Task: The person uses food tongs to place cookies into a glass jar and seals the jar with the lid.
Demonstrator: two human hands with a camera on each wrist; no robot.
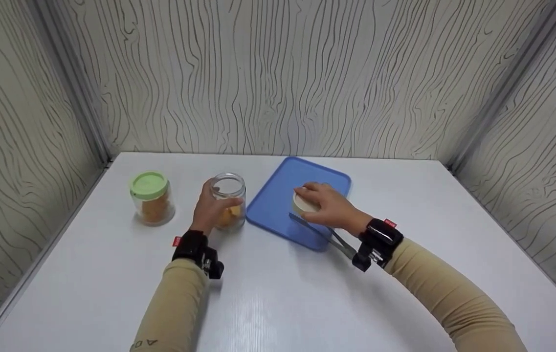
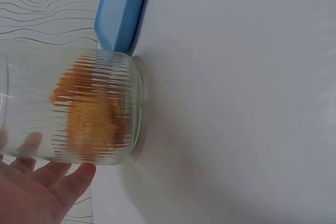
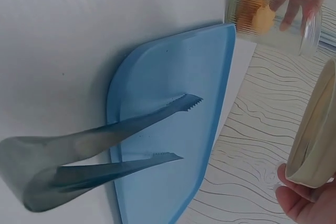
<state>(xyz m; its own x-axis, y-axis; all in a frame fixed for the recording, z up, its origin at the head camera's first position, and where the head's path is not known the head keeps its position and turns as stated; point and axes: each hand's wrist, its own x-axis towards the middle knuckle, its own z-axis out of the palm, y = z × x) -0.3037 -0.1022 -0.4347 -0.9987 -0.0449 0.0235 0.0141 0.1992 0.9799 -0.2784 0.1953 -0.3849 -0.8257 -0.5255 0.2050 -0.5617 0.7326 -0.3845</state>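
My left hand (image 1: 208, 209) grips an uncapped clear glass jar (image 1: 238, 193) standing upright on the table, thumb across its front. Orange-yellow food pieces (image 2: 97, 116) fill its ribbed lower part; their exact kind is unclear. Above the blue tray (image 1: 270, 200), my right hand (image 1: 331, 208) holds a round cream lid (image 1: 302, 205) by its edge. The right wrist view shows the lid's hollow underside. Metal tongs (image 3: 100, 142) lie below that hand, serrated tips spread over the tray and the bend reaching past its near edge.
A second glass jar (image 1: 155, 208) with orange contents and a light green lid (image 1: 149, 185) stands to the left on the white table (image 1: 268, 298). Patterned wall panels (image 1: 278, 78) enclose the table at the back and both sides.
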